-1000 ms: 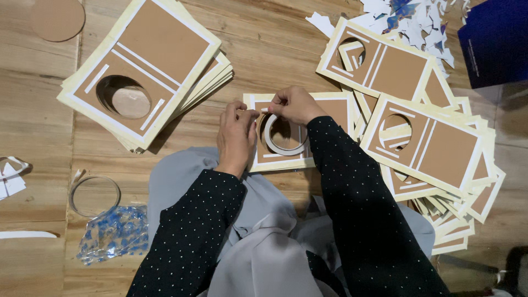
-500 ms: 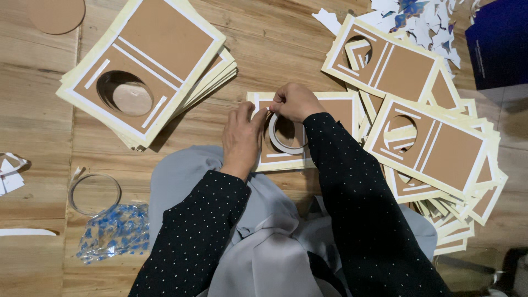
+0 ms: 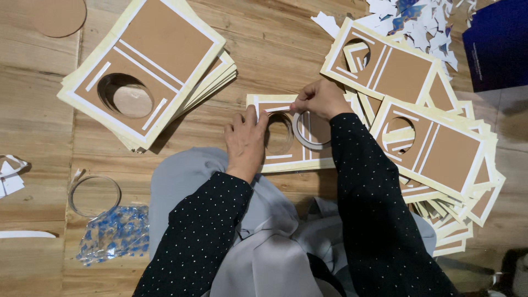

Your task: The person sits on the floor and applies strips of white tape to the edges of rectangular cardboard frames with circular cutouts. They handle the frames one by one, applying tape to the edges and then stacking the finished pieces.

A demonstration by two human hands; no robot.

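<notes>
1. Since a moment ago, the right hand (image 3: 320, 98) has been drawing away from the left hand (image 3: 246, 142), and a short white strip of tape (image 3: 276, 109) is now stretching between them.
2. That right grip is pinched together on the strip's end, while a roll of double-sided tape (image 3: 309, 133) is hanging ringed below it over the card.
3. Its partner, the left grip, is pressing down with fingers together, the thumb pinning the strip's other end onto the cut-out card (image 3: 286, 160).
4. This card is lying on the wooden floor (image 3: 264, 49) directly in front of the person's lap, its round opening between the two hands.
5. To do this well, I judge the strip should be kept taut and level along the card's top edge before it is being smoothed down, or it is going to wrinkle.
6. Off to the left, a stack of cards (image 3: 143, 71) is sitting well apart; another pile of cards (image 3: 434, 143) is crowding just beside the right forearm.
7. Nearer the left knee, an empty tape ring (image 3: 94, 196) and a crumpled plastic bag (image 3: 113, 234) are lying; paper scraps (image 3: 418, 22) are littering the top right.
</notes>
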